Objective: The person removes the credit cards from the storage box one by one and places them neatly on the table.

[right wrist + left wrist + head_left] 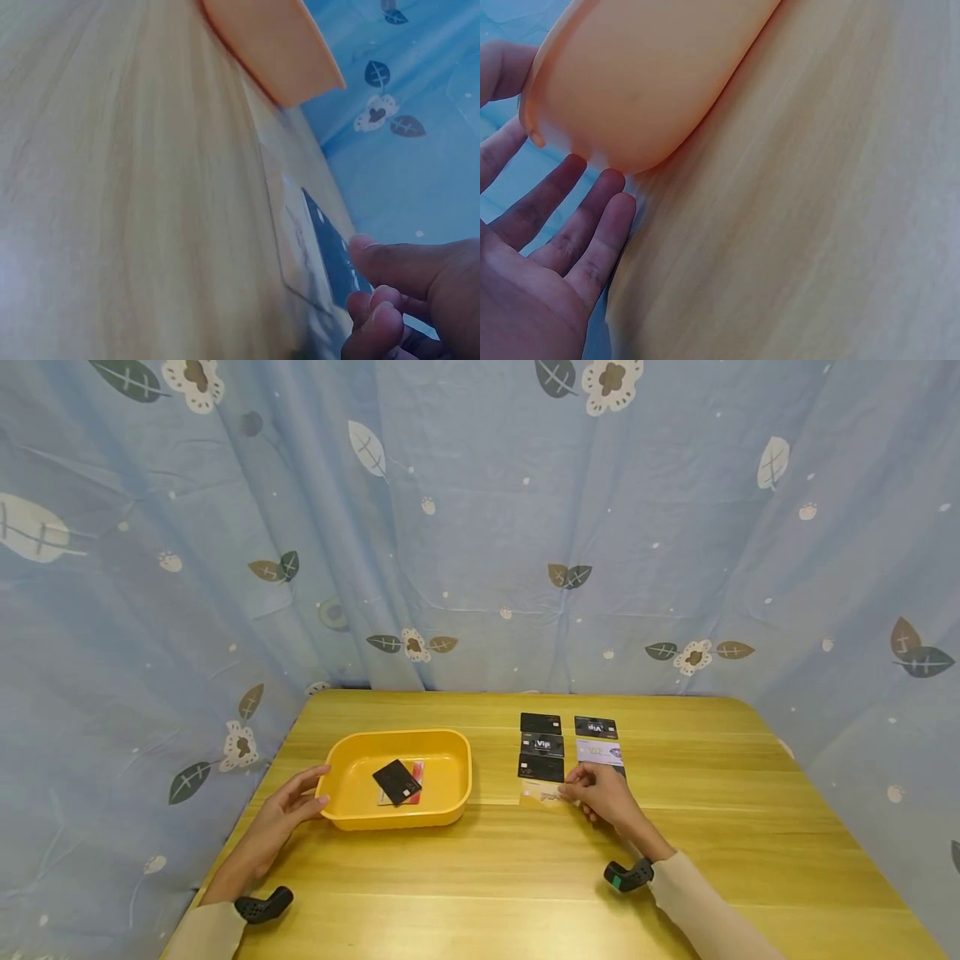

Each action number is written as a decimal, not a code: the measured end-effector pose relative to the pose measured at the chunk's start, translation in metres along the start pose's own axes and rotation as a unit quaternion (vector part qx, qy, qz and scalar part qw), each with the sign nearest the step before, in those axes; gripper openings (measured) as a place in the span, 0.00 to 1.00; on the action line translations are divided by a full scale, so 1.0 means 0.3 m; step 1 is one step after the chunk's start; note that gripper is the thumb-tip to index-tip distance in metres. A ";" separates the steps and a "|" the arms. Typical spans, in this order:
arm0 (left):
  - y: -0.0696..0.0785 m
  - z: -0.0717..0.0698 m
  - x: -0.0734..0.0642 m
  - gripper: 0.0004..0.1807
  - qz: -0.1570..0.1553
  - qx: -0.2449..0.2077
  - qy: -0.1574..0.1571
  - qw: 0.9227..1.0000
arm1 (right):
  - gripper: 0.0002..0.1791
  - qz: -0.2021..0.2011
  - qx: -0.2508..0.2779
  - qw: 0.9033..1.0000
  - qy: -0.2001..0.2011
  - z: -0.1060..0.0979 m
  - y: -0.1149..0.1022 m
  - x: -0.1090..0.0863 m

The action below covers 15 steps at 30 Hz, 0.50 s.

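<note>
A yellow plastic basin (343, 817) stands on the left part of the wooden table. My left hand (279, 817) grips its left rim; in the left wrist view that hand's fingertips (615, 180) meet the outer wall. Inside the basin, a black card (397, 782) overlaps a red and pale card (417, 775). At the right, my right hand (603, 793) pinches the right end of a gold card (534, 792). In the right wrist view this card lies low beside a dark card (330, 240). The exact finger contact is partly hidden.
Above the gold card lie a black VIP card (540, 768), another Vip card (542, 745) and a plain black card (540, 722). A second column holds a black card (596, 727), a lilac card (597, 752) and a partly covered dark one. A patterned blue curtain (480, 527) hangs behind.
</note>
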<state>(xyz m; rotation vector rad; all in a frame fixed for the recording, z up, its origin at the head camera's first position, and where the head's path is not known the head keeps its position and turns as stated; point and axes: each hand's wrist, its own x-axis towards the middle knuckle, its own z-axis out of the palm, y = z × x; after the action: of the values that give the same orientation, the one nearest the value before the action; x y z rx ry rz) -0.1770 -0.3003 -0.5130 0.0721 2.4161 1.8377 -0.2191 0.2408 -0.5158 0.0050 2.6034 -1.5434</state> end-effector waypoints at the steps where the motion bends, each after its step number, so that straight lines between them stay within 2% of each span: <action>1: 0.000 0.000 0.000 0.37 0.001 -0.001 0.000 1.000 | 0.11 -0.007 -0.002 1.000 -0.001 0.000 -0.005 0.002; 6: -0.002 -0.001 0.001 0.36 0.010 -0.010 -0.005 1.000 | 0.12 -0.043 -0.014 0.999 -0.002 0.006 -0.043 0.018; 15: -0.005 -0.002 0.000 0.36 0.008 -0.007 -0.005 1.000 | 0.08 -0.062 0.020 0.998 -0.026 0.044 -0.133 0.035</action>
<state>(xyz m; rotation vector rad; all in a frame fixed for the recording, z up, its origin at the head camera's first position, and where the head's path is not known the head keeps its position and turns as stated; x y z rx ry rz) -0.1770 -0.3012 -0.5143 0.0996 2.4028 1.8574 -0.2307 0.2093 -0.4884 -0.1938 2.5759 -1.6127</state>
